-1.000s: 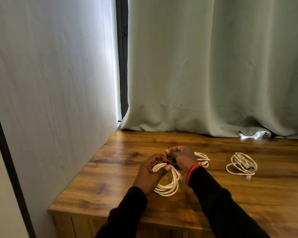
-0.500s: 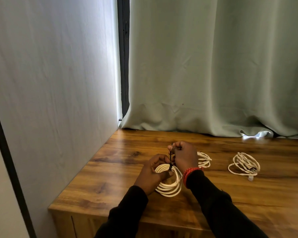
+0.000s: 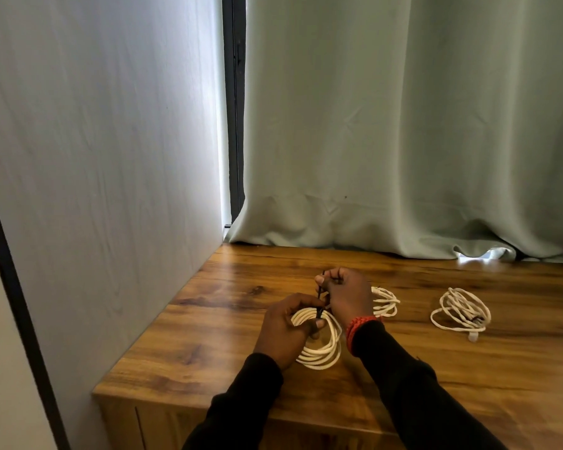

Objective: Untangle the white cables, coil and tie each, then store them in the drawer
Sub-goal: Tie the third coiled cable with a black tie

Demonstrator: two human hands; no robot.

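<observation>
A coiled white cable rests on the wooden cabinet top, gripped at its upper left by my left hand. A thin black tie wraps the coil's top and runs upward into my right hand, which pinches its free end just above the coil. Behind my right hand lies a second white coil, partly hidden. A third, looser white coil lies further right, with a plug end at its lower edge.
A pale wall panel stands close on the left. A grey-green curtain hangs down to the back edge of the cabinet top. The cabinet's front face shows below the near edge.
My right hand has risen a little, drawing the black tie upward from the coil. My left hand stays on the coil.
</observation>
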